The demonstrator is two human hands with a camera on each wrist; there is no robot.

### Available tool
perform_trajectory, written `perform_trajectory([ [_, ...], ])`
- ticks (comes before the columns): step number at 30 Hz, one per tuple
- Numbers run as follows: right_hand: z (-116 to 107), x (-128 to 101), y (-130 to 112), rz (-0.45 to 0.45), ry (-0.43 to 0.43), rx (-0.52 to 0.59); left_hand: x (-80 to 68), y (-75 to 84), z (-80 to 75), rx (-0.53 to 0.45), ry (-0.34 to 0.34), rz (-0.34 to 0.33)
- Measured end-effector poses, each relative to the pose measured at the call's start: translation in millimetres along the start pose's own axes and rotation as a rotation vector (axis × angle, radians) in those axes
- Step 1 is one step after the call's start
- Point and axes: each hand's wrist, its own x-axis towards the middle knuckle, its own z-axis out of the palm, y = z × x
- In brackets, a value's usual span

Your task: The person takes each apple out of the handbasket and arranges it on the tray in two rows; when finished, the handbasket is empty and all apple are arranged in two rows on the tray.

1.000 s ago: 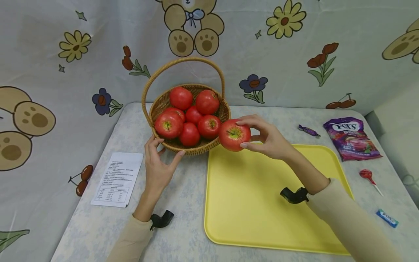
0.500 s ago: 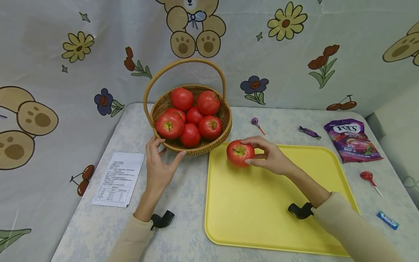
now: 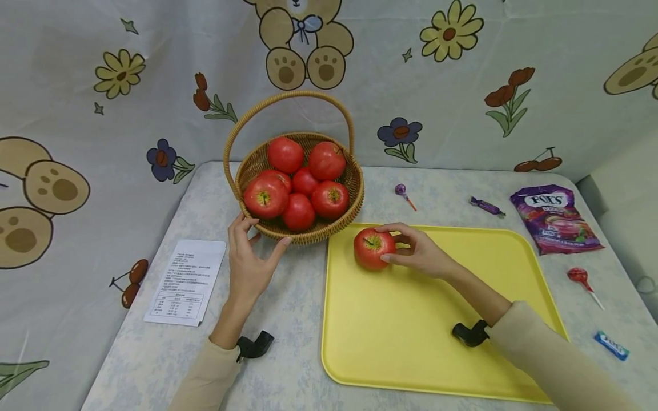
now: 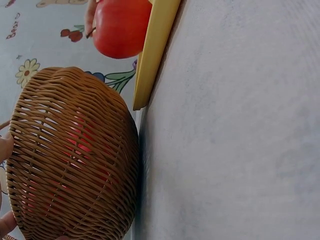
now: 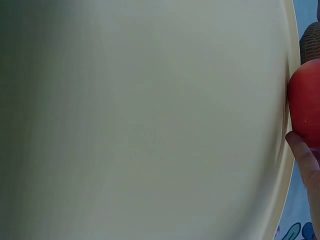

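Right hand (image 3: 418,254): fingers curled round the red apple (image 3: 374,248), set on the yellow tray (image 3: 426,337), far-left corner
Left hand (image 3: 250,260): fingers spread, bracing the wicker basket (image 3: 308,231)
Risk: apple may roll toward the rim if let go off-balance

Red apple (image 3: 373,248) sat upright, stem up, on the yellow tray's (image 3: 411,337) far-left corner, beside the basket (image 3: 308,231).
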Motion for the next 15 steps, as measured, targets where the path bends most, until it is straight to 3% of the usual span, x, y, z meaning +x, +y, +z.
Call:
perform_trajectory([
  [15,1.6,-1.1,1.2,0.001,-0.009,-0.01,-0.1,1.4,-0.2,0.004,0.003,-0.007],
])
